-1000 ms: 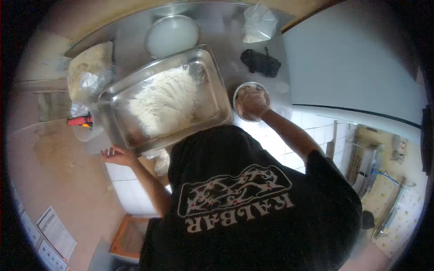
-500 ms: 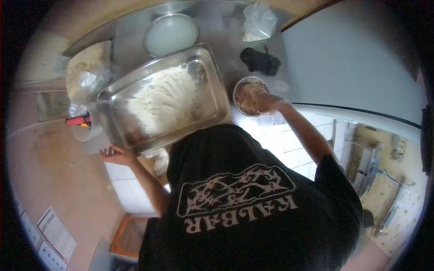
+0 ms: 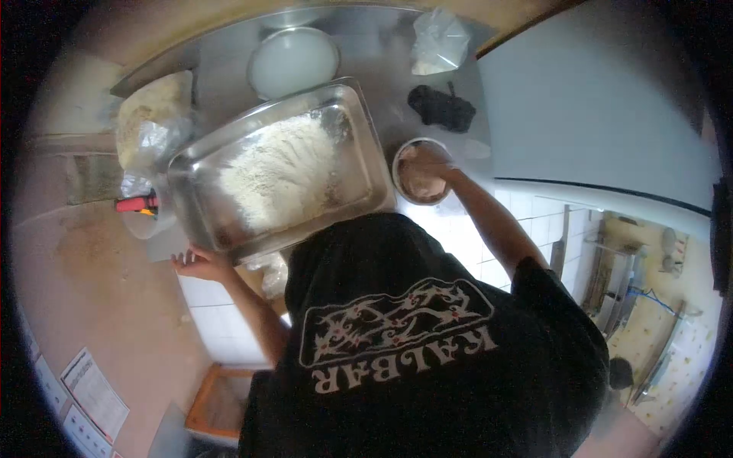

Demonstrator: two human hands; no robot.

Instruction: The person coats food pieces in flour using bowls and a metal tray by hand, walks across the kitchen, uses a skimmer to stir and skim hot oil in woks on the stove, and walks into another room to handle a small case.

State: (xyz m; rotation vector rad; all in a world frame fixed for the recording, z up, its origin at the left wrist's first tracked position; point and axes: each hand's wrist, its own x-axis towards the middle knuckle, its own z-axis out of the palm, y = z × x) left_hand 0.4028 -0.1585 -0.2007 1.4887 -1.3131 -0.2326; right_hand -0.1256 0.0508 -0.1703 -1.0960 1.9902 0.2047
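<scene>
A round bowl (image 3: 398, 169) at the right end of the metal counter holds a brownish, wet-looking mixture. My right hand (image 3: 429, 165) reaches down into this bowl; its fingers are blurred against the mixture. Left of the bowl lies a large rectangular metal tray (image 3: 368, 145) with a heap of pale flour (image 3: 282, 172) in it. My left hand (image 3: 200, 264) is by the tray's lower left corner, its fingers apart and slightly curled, with nothing in them.
Behind the tray stands a round whitish bowl (image 3: 294, 62). A plastic bag (image 3: 440, 42) and a black cloth-like item (image 3: 441, 107) lie at the back right. On the left are a large bag (image 3: 153, 122) and a container with a red-handled tool (image 3: 136, 204).
My right hand has moved about within the bowl, swinging toward its right side and then back over the middle. My left hand has stayed by the tray corner.
</scene>
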